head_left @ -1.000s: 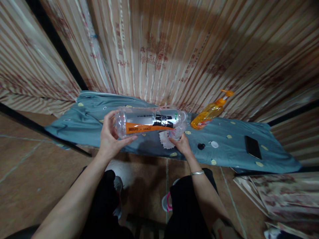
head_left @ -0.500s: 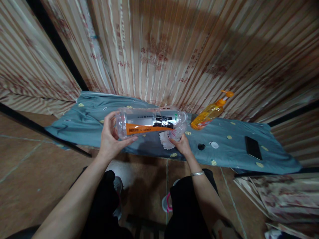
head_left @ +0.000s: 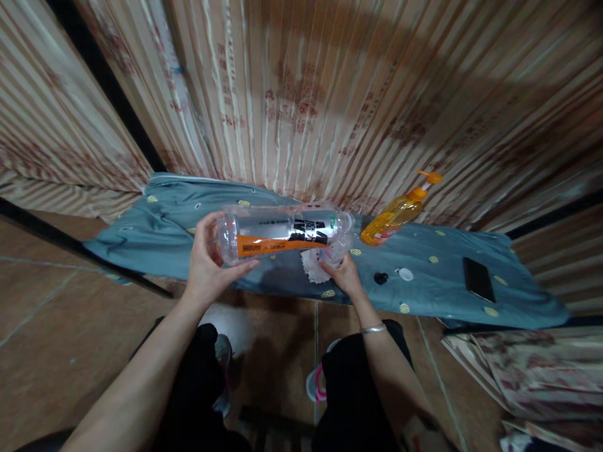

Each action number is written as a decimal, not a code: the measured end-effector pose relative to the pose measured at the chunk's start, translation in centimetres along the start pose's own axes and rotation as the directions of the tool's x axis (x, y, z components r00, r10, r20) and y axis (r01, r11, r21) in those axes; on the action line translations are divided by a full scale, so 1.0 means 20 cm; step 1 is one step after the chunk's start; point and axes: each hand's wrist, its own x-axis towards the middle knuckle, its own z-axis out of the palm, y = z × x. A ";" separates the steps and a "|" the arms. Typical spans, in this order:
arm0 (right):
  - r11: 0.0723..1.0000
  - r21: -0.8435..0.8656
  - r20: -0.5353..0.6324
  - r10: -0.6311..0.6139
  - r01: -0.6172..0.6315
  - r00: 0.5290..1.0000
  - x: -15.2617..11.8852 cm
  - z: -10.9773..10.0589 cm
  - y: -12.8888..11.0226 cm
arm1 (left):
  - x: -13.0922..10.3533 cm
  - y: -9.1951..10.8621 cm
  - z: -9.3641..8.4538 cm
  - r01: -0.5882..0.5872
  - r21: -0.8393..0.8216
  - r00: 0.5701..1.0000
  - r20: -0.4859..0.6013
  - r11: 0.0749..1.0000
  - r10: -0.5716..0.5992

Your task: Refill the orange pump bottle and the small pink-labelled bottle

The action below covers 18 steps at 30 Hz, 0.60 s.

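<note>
A large clear bottle with an orange, black and silver label lies sideways in the air, its neck to the right. My left hand grips it round the base. My right hand holds a smaller clear plastic container beneath the large bottle's neck; its mouth is hard to make out. Behind it, a whitish scalloped-edged piece shows on the blue-green cloth.
An orange pump bottle stands right of my hands. Further right are a small black item, a white cap-like piece and a dark phone. Striped curtains hang behind; black poles flank the cloth.
The large bottle has rolled slightly about its length in my left hand, so its label sits a little differently. My right hand has hardly moved.
</note>
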 end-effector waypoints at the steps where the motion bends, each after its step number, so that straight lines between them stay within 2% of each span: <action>1: 1.000 -0.003 -0.006 0.002 -0.002 1.000 0.00 0.00 0.00 | 0.00 0.00 0.00 -0.006 0.004 1.000 0.000 1.000 0.006; 18: 1.000 -0.002 -0.035 0.019 -0.019 0.999 -0.02 0.00 -0.04 | -0.02 -0.01 -0.01 0.054 0.064 0.998 0.008 0.997 -0.055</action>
